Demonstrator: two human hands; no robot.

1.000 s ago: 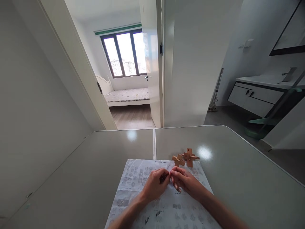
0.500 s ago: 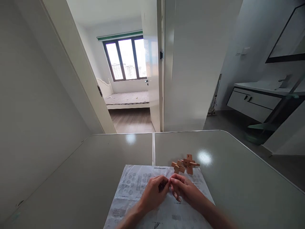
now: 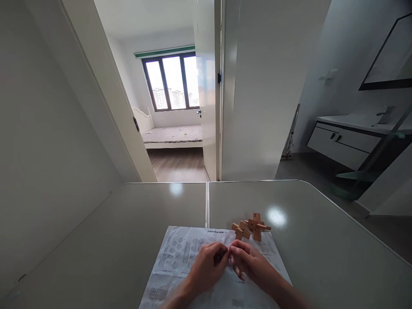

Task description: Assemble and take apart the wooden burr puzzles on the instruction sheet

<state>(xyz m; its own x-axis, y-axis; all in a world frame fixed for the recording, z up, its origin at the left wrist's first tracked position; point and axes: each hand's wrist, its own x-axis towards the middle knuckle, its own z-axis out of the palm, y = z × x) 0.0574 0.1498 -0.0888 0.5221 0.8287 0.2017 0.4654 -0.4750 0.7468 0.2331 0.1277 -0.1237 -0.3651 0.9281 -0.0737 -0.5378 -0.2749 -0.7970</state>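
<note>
Across the worktop [image 3: 96,257], left hand [image 3: 206,264] and right hand [image 3: 254,262] meet above a printed sheet [image 3: 175,249], fingers pinched narrow, contents impossible to tell, while just beyond, rightward, wooden blocks [image 3: 252,224] look light, stiff, best gripped by flat sides.

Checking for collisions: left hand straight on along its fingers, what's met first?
Probably the right hand, at its fingertips; the left hand looks about touching there, though depth leaves any gap unclear.

Wooden cluster [image 3: 241,230] and cross [image 3: 256,229], marked 2, sit at far edge of printed sheet [image 3: 174,251].
</note>
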